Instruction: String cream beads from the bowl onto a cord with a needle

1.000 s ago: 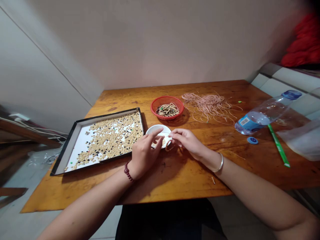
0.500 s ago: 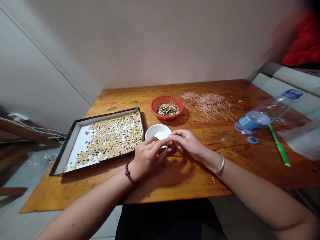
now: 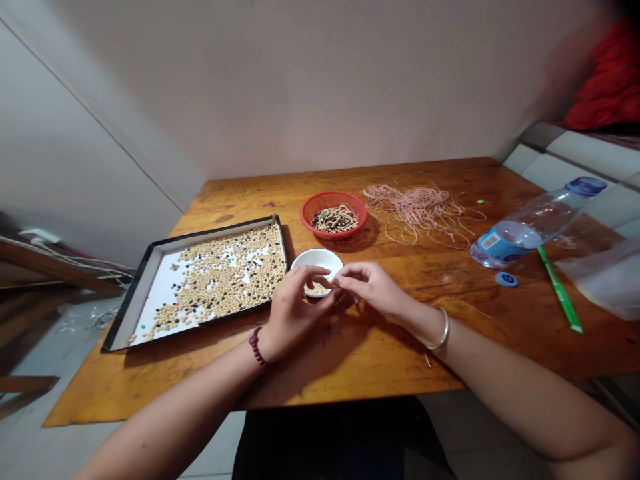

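Observation:
In front of me my left hand [image 3: 295,300] has its index finger and thumb bowed apart, with a gap between them. Its fingertips are close to those of my right hand [image 3: 373,288], whose thumb and forefinger are pinched together. Whatever lies in that pinch is too small to make out. Just behind both hands stands a small white bowl [image 3: 313,256], partly covered by my left fingers, with pale beads [image 3: 317,288] inside. To the left, a black-edged tray [image 3: 163,248] holds many loose beige and dark beads [image 3: 215,280].
A red plastic basket [image 3: 306,217] with beaded strings stands behind the bowl. Right of it lies tangled pink cord [image 3: 415,203]. Farther right are a tilted water bottle [image 3: 510,241], a blue cap [image 3: 506,279], a green strip [image 3: 559,290] and a clear plastic bag [image 3: 607,277].
My left index finger has curled and lifted away from the thumb, opening a gap that shows the beads in the bowl. The right hand stays pinched in nearly the same place.

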`<state>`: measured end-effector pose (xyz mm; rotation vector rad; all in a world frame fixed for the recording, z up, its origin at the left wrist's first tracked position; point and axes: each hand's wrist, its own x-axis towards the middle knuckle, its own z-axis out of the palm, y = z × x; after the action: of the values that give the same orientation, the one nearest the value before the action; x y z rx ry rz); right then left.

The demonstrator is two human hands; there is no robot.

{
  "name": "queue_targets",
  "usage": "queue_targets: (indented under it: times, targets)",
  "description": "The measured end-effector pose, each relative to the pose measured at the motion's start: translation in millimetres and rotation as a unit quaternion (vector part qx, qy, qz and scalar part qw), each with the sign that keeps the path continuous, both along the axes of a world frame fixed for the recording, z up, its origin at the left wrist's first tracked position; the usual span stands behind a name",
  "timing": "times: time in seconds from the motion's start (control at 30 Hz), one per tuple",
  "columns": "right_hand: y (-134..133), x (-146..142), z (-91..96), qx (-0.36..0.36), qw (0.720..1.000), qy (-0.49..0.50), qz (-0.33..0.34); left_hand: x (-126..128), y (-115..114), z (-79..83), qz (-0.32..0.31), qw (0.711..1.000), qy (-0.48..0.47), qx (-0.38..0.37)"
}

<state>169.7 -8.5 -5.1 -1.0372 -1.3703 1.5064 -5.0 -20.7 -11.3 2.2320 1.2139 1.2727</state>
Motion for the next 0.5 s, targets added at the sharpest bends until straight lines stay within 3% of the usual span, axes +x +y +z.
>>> queue_targets:
  times: [0.33, 0.5]
  targets:
    - [-0.4, -2.9, -0.1, 0.064, 0.998, 0.007, -0.013, -2.9, 10.6, 0.0, -0.018, 0.992, 0.013, -0.123]
    - [0.2, -2.7, -2.0, 0.054, 0.998, 0.009, -0.013, -2.5, 8.6, -2.3, -0.016, 0.997, -0.003, -0.078]
